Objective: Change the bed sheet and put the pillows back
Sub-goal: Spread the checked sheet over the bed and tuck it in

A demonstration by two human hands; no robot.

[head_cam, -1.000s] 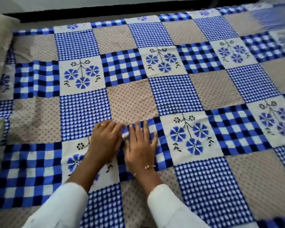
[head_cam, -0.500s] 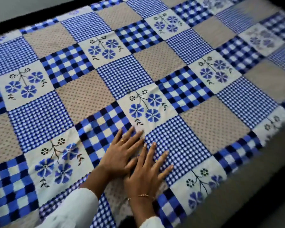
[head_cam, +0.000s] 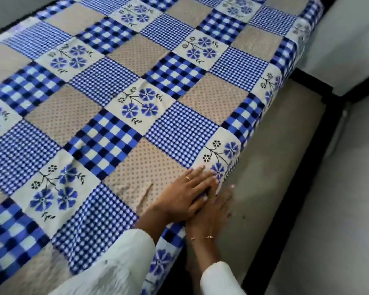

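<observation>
Patchwork-printed sheet (head_cam: pixel 124 107) spread flat over the bed: squares of fine blue gingham, bold blue-and-navy check, tan with small dark dots, and cream with blue flowers on thin black stems. Cloth matte and woven-looking, mostly smooth; a few short creases in the tan square just left of the hands. Sheet's right edge draped over the mattress side, running from the far corner down to the hands.

Left hand (head_cam: pixel 179 199) laid flat on the sheet at that right edge, fingers straight and close together, holding nothing, a ring on one finger. Right hand (head_cam: pixel 216 209) just beside and partly under it, past the sheet's edge, fingers extended and slightly spread, pressed against the draped hem or the surface below; cannot tell which. Thin bracelet (head_cam: pixel 202 237) on the right wrist. White sleeves (head_cam: pixel 119 267) on both forearms, soft and slightly fuzzy.

Right of the sheet's edge, a bare grey-tan strip (head_cam: pixel 271 167), dull and plain, wider near the hands and narrowing toward the far corner. Beyond the strip, a dark frame rail (head_cam: pixel 294 188), then pale floor (head_cam: pixel 339 209). Far side of the sheet bordered by a dark band and a light wall. Whole middle and far stretch of the sheet open. No pillows in view.
</observation>
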